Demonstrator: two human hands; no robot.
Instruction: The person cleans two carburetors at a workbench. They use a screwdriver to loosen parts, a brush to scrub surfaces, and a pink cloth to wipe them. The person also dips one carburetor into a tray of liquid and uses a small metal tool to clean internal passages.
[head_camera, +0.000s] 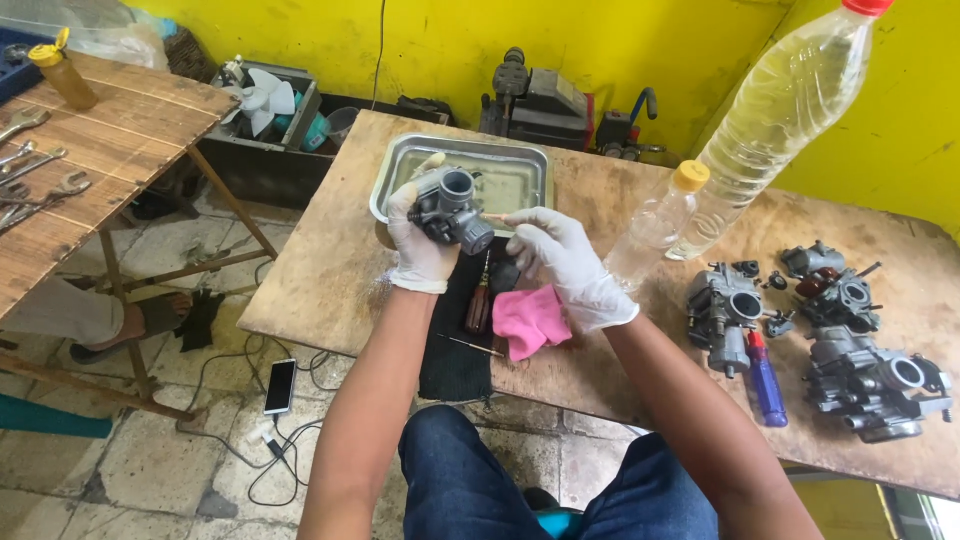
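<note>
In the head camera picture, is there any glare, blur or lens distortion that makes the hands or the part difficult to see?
Head view: even daylight, soft shadows. The left hand holding the carburetor and the right hand are sharp. Mild glare on the metal tray. The large bottle leans and stretches near the edge, showing wide-angle distortion.

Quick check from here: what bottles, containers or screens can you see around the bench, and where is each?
Large clear bottle: right of bench, leaning, red cap, pale liquid.
Small clear bottle: beside it, yellow cap.
Amber bottle: left table, yellow cap.
Blue tube: lying between carburetors, red cap.
Phone: on floor, screen dark, cabled.
</note>
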